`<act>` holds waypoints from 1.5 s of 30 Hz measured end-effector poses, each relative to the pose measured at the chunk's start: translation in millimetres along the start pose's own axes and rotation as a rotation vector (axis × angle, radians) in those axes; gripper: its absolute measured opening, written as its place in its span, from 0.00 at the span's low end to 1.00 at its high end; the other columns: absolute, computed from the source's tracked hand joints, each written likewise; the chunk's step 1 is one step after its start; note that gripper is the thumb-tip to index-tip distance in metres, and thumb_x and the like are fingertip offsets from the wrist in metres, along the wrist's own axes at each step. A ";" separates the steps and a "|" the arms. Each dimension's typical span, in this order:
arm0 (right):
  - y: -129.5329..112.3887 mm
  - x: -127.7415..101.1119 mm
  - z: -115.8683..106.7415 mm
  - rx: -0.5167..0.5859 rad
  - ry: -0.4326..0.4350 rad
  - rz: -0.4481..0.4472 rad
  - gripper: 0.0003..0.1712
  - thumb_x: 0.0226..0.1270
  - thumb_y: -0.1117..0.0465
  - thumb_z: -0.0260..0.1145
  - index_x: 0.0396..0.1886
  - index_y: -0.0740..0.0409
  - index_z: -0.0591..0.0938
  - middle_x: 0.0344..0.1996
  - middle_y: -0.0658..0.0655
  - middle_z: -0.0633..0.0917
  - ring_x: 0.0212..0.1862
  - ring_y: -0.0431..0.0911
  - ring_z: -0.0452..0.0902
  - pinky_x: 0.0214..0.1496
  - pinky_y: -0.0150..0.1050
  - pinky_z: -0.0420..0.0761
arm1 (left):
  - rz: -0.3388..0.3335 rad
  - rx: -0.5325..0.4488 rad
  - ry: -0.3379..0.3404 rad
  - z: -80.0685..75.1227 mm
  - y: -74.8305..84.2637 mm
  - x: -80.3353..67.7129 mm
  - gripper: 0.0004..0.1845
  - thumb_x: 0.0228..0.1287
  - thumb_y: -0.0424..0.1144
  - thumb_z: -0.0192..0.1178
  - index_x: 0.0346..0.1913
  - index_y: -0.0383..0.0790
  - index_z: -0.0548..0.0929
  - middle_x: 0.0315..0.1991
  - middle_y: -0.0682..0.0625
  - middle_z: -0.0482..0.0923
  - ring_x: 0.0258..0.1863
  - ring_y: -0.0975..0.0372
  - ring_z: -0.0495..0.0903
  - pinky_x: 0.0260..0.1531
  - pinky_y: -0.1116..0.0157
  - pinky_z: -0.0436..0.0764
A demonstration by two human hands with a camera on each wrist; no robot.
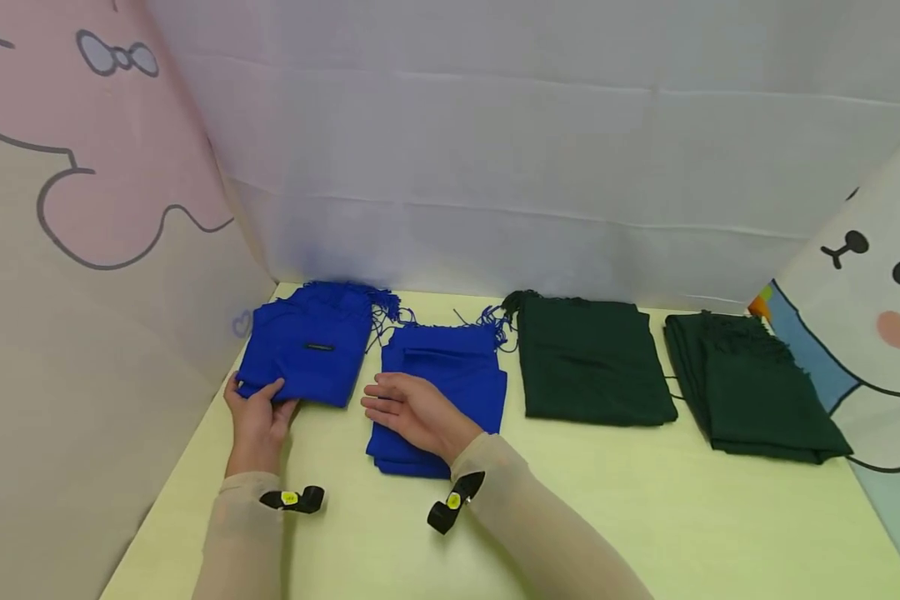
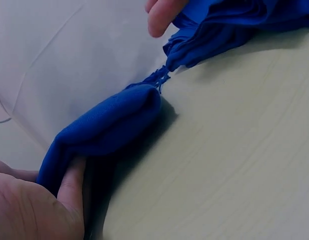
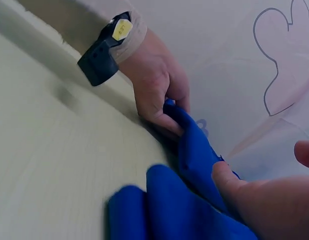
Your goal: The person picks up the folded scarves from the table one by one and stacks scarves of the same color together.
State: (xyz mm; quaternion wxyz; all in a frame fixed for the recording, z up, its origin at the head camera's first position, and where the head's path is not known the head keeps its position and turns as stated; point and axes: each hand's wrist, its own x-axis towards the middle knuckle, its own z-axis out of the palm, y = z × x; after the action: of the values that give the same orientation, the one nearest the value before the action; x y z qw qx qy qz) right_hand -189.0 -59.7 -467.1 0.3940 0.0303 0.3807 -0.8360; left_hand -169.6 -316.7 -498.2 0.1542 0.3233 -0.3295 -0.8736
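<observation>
From the head, the left hand (image 1: 258,421) pinches the near edge of the labelled blue scarf (image 1: 300,354), left on the desk (image 1: 585,517); the right hand (image 1: 414,413), fingers spread, is over another blue scarf (image 1: 480,396). Left wrist: raising that edge seems the current step. Right wrist: next likely calls for the right hand's support.

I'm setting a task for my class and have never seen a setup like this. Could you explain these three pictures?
There is no machine arm here: a person works with two bare hands. The wide picture comes from a camera worn on the head. The other two come from small cameras on the wrists: the left wrist camera and the right wrist camera.

On the pale yellow table are four folded, fringed cloths: two blue on the left, two dark green on the right. The left hand grips the near edge of the leftmost blue cloth. The right hand, fingers extended, is over the second blue cloth, holding nothing.
</observation>
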 end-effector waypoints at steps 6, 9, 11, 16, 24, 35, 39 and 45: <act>11.6 12.8 13.9 0.078 0.014 0.053 0.34 0.77 0.61 0.52 0.76 0.71 0.55 0.74 0.73 0.57 0.74 0.66 0.54 0.74 0.54 0.62 | -0.009 -0.033 0.015 1.4 0.7 -6.8 0.50 0.70 0.18 0.49 0.75 0.73 0.41 0.79 0.53 0.39 0.74 0.53 0.58 0.66 0.55 0.67; 19.1 18.1 20.1 0.117 0.043 0.071 0.37 0.74 0.63 0.55 0.76 0.69 0.53 0.75 0.74 0.53 0.74 0.69 0.52 0.73 0.56 0.63 | -0.012 -0.053 0.025 0.6 -1.2 -8.7 0.50 0.70 0.18 0.50 0.75 0.73 0.41 0.79 0.53 0.39 0.74 0.54 0.58 0.65 0.56 0.68; 23.8 21.4 22.4 0.133 0.069 0.082 0.39 0.73 0.63 0.56 0.77 0.69 0.51 0.75 0.74 0.50 0.74 0.71 0.52 0.73 0.57 0.63 | -0.009 -0.066 0.029 -1.3 -3.4 -9.1 0.50 0.69 0.18 0.50 0.75 0.73 0.41 0.79 0.53 0.38 0.74 0.55 0.57 0.65 0.56 0.68; 35.8 27.4 22.9 0.173 0.159 0.110 0.42 0.71 0.63 0.58 0.76 0.72 0.49 0.74 0.77 0.50 0.73 0.73 0.51 0.72 0.60 0.61 | -0.030 -0.101 0.031 -6.2 -7.6 -15.4 0.50 0.70 0.19 0.49 0.75 0.74 0.40 0.79 0.53 0.35 0.75 0.56 0.55 0.66 0.57 0.67; 57.5 42.0 24.2 0.207 0.203 0.073 0.32 0.70 0.62 0.59 0.67 0.69 0.59 0.70 0.76 0.60 0.70 0.73 0.58 0.71 0.61 0.64 | -0.045 -0.203 0.034 -7.1 -8.8 -28.3 0.53 0.68 0.18 0.51 0.74 0.77 0.40 0.79 0.57 0.35 0.75 0.59 0.54 0.66 0.59 0.66; 67.6 56.3 31.2 0.170 0.204 0.032 0.36 0.70 0.66 0.62 0.72 0.73 0.59 0.69 0.72 0.66 0.71 0.63 0.63 0.72 0.61 0.62 | -0.096 -0.188 0.055 -11.2 -9.5 -44.1 0.56 0.68 0.18 0.51 0.75 0.78 0.37 0.79 0.55 0.36 0.73 0.59 0.59 0.64 0.57 0.67; 70.6 56.9 31.5 0.106 0.213 0.022 0.37 0.70 0.66 0.64 0.74 0.68 0.61 0.70 0.69 0.68 0.71 0.62 0.63 0.71 0.62 0.63 | -0.212 -0.222 0.033 -15.1 -9.7 -48.7 0.48 0.69 0.20 0.52 0.79 0.67 0.46 0.78 0.59 0.49 0.69 0.61 0.63 0.63 0.59 0.68; 65.3 55.4 31.3 0.069 0.234 0.010 0.39 0.72 0.62 0.65 0.76 0.63 0.59 0.70 0.70 0.67 0.71 0.63 0.64 0.71 0.62 0.64 | -0.241 -0.126 -0.005 -14.0 -7.1 -50.9 0.45 0.72 0.30 0.56 0.80 0.61 0.43 0.79 0.55 0.49 0.67 0.59 0.66 0.64 0.58 0.69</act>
State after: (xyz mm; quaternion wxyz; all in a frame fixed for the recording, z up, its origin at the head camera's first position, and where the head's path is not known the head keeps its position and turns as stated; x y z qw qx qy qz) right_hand -174.8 -141.7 -504.4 0.3499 0.1432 0.3949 -0.8373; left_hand -122.9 -293.6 -487.5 0.0672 0.3479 -0.2329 -0.9057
